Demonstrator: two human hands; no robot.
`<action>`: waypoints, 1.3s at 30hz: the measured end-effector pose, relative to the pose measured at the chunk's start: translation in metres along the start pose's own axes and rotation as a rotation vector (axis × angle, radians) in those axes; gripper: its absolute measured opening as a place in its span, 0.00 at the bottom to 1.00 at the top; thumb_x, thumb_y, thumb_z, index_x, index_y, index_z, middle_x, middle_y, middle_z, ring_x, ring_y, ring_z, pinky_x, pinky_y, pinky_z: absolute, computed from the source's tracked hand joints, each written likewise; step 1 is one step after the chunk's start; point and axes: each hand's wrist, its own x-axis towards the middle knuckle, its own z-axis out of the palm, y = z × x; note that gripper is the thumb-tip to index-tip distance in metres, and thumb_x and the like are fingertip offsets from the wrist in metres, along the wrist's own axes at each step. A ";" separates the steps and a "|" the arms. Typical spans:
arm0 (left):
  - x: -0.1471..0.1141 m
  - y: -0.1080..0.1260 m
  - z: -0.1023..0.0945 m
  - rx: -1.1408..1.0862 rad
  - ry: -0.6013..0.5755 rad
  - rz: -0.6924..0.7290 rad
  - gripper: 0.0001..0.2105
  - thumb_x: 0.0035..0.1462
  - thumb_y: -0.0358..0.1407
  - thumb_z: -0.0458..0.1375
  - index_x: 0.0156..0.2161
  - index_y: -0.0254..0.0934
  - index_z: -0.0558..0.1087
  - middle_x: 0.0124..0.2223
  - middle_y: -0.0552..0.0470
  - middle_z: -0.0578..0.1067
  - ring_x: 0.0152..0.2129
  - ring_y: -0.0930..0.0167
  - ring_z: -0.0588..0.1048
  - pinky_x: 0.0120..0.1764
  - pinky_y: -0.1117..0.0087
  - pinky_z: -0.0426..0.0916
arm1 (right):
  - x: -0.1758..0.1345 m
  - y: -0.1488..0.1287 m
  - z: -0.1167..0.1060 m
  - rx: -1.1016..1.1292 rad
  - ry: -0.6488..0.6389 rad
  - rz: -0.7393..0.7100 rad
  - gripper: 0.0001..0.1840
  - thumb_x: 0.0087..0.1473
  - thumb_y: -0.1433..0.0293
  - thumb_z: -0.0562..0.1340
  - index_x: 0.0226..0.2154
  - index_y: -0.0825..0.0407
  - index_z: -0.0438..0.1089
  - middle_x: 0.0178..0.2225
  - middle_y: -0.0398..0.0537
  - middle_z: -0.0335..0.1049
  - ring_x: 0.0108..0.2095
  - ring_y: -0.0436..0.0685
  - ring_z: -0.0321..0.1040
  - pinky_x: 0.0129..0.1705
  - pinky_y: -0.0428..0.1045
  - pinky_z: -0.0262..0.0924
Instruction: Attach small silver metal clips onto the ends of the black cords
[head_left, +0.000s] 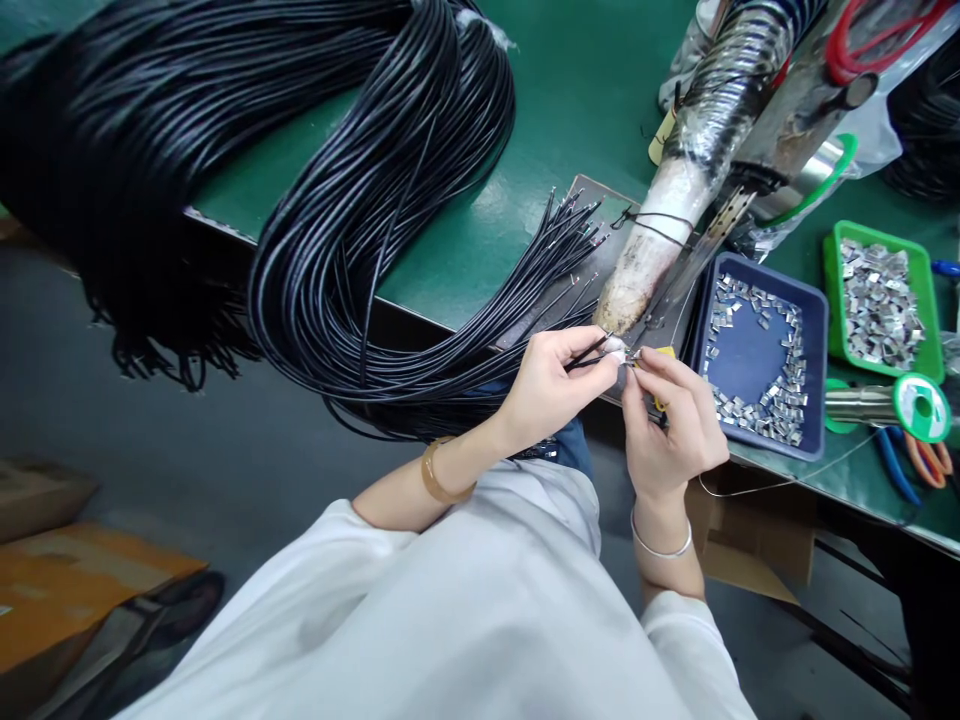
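Observation:
My left hand (556, 385) pinches a black cable (591, 350) near its end, at the front edge of the bench. Close against it, the fingertips of my right hand (673, 420) are pressed together on a tiny metallic piece at the cable's end; its exact shape is too small to make out. Both hands meet just below the tip of a white, plastic-wrapped duct (649, 245). A thick bundle of black cables (360, 200) runs along the bench to the left, with several stripped ends (574, 225) fanned out beyond my left hand.
Right of my hands, a blue tray (817, 330) holds small metal clips, and a green tray (932, 320) holds more. A wire spool (862, 404) lies in front, near pliers (900, 470). Red-handled scissors (840, 50) are at upper right. A cardboard box (750, 540) stands under the bench.

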 end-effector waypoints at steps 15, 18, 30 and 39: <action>-0.006 0.005 -0.008 -0.020 -0.107 -0.078 0.07 0.57 0.33 0.59 0.29 0.32 0.72 0.25 0.55 0.69 0.22 0.78 0.66 0.27 0.77 0.62 | -0.004 0.001 -0.011 0.159 -0.031 0.160 0.06 0.57 0.75 0.64 0.37 0.50 0.69 0.40 0.46 0.79 0.40 0.54 0.78 0.41 0.51 0.75; -0.011 0.007 -0.009 0.041 -0.135 -0.062 0.09 0.58 0.33 0.58 0.27 0.32 0.70 0.24 0.55 0.68 0.21 0.78 0.65 0.27 0.76 0.61 | -0.005 0.002 -0.020 0.138 0.021 0.244 0.06 0.59 0.73 0.62 0.40 0.49 0.70 0.33 0.42 0.78 0.27 0.50 0.75 0.29 0.46 0.70; -0.024 0.008 -0.008 0.123 -0.122 0.053 0.07 0.60 0.33 0.57 0.31 0.32 0.72 0.27 0.53 0.71 0.25 0.77 0.67 0.30 0.75 0.63 | -0.002 -0.005 -0.017 0.297 -0.319 0.449 0.07 0.60 0.65 0.62 0.34 0.51 0.69 0.19 0.34 0.61 0.17 0.43 0.55 0.18 0.41 0.49; -0.016 0.005 -0.008 -0.243 -0.125 -0.138 0.08 0.56 0.37 0.64 0.33 0.31 0.77 0.27 0.54 0.73 0.22 0.79 0.67 0.29 0.76 0.65 | 0.002 -0.003 -0.017 0.469 0.114 0.420 0.13 0.60 0.72 0.60 0.48 0.48 0.66 0.23 0.34 0.69 0.16 0.45 0.63 0.19 0.42 0.58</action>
